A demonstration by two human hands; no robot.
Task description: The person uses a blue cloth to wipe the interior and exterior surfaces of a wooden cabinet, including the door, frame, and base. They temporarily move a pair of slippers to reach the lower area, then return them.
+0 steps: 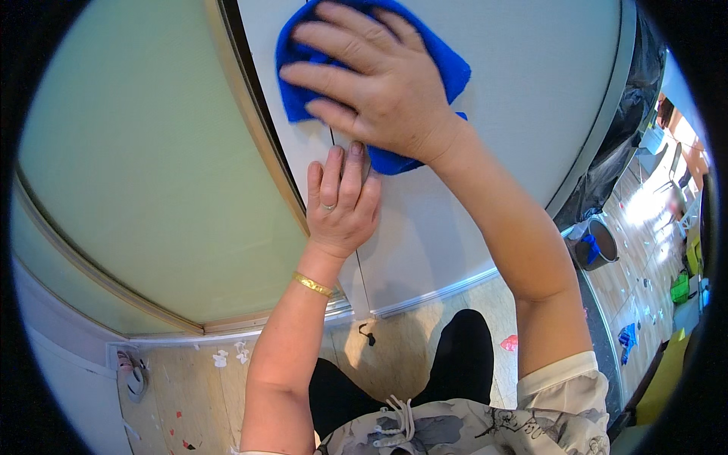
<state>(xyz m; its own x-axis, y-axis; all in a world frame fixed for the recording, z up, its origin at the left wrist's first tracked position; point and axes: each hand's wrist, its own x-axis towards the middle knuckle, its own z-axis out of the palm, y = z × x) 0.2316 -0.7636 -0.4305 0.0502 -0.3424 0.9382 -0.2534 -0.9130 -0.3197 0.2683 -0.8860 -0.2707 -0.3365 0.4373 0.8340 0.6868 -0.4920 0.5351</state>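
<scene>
A blue cloth [455,71] lies against a white upright panel [534,114], pressed there by my right hand [381,79]. The fingers of that hand are spread over the cloth and slightly blurred. Just below it, my left hand [345,205] rests on the panel near a thin vertical seam [361,278], holding nothing visible, its fingers a little apart. A ring [328,207] is on one finger, and a gold-coloured bracelet [313,284] circles the wrist. The cloth's middle is hidden under my right hand.
To the left stands a frosted glass door [142,170] with a gold-coloured frame [256,125]. Black plastic sheeting [631,125] hangs right of the panel, above a bucket [606,242] with a blue cloth in it. Paper scraps [220,358] litter the wood-look floor [187,392].
</scene>
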